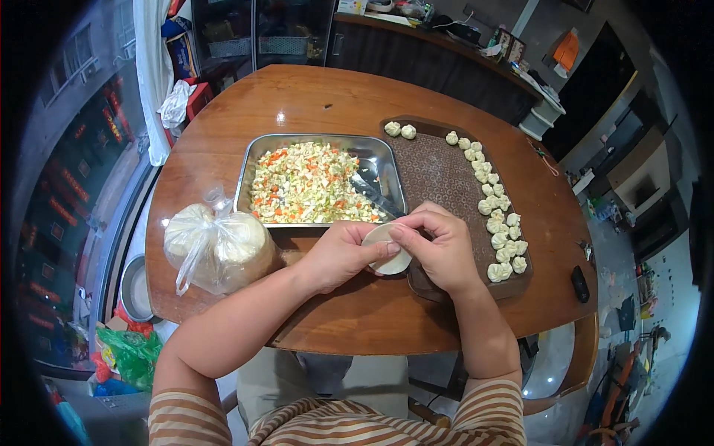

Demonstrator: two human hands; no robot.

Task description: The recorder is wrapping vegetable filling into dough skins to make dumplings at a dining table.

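Note:
A round, pale dough wrapper (394, 262) is held up over the near side of the table, between my two hands. My left hand (348, 251) grips its left edge with the thumb across the face. My right hand (440, 244) pinches the upper right edge between thumb and fingers. Just beyond my hands is a steel tray (383, 152) heaped with chopped filling (305, 182) of white, green and orange bits. A metal utensil (378, 197) leans in the filling on its right side. Several folded dumplings (500, 223) line the right side of a brown patterned tray (424, 167).
A clear plastic bag of dough (219, 241) sits left of my left forearm. At the wooden table's (335, 320) right edge lies a small black object (579, 285). Two dumplings (400, 130) rest at the brown tray's far left corner. A metal basin (135, 288) stands below the table's left edge.

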